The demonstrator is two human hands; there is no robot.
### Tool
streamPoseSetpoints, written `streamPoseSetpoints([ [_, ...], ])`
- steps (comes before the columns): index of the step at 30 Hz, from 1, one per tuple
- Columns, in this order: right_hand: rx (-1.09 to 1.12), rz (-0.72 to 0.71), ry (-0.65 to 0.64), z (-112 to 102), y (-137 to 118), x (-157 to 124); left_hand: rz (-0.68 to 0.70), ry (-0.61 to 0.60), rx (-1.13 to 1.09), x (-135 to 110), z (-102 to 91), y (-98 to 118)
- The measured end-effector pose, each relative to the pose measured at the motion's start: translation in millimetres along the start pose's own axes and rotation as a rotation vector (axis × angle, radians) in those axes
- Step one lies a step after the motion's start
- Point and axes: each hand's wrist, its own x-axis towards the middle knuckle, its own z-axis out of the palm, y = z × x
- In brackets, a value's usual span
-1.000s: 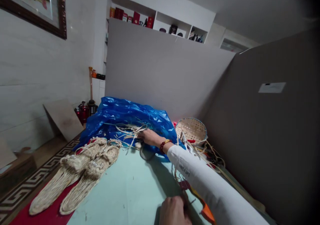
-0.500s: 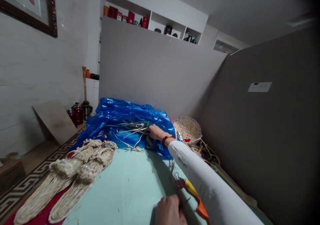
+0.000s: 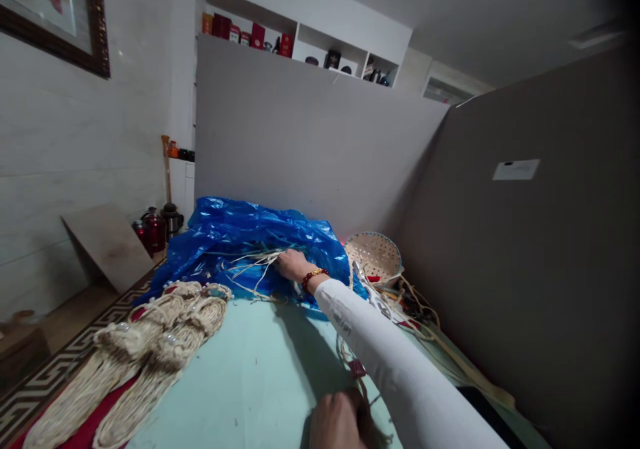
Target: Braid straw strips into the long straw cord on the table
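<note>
My right hand (image 3: 291, 264), in a long white sleeve with a red bead bracelet, reaches across the table into the crumpled blue plastic bag (image 3: 235, 232). Its fingers are closed around a bunch of pale straw strands (image 3: 253, 262) that stick out of the bag. At the bottom edge of the view my left hand (image 3: 340, 419) rests curled on the light green table mat (image 3: 250, 369), gripping tangled strands I cannot make out clearly. A pair of woven straw sandals (image 3: 150, 349) lies side by side to the left, partly on a red cloth.
A small woven basket (image 3: 375, 256) stands right of the bag, with loose strands and clutter (image 3: 400, 302) around it. Grey partition boards (image 3: 310, 136) close off the back and right. Red thermos flasks (image 3: 150, 226) and a leaning board stand on the floor at left.
My right hand moved left across the bag and took hold of a fresh bunch of straw. The orange-handled tool near my left hand is no longer visible.
</note>
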Motion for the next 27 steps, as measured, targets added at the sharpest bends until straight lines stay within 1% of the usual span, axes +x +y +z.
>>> streamPoseSetpoints([
  [4,0.041,0.005,0.006,8,-4,3,0.001,-0.011,0.003,5,5.4,-8],
  [7,0.089,0.015,0.026,6,-4,5,-0.009,-0.009,-0.005,7,8.5,-11],
  [13,0.279,0.030,0.100,-17,11,16,0.006,-0.006,-0.001,6,6.5,-8],
  [16,0.404,0.020,0.129,-29,20,15,0.021,-0.011,-0.003,3,2.1,-3],
  [19,0.537,0.018,0.138,-33,29,11,0.019,-0.016,-0.011,0,-2.1,1],
  [23,0.728,-0.013,0.115,-30,36,8,0.023,-0.016,-0.022,-2,-5.7,3],
  [27,0.887,-0.073,0.087,-18,33,11,0.021,-0.018,-0.020,-3,-7.7,4],
])
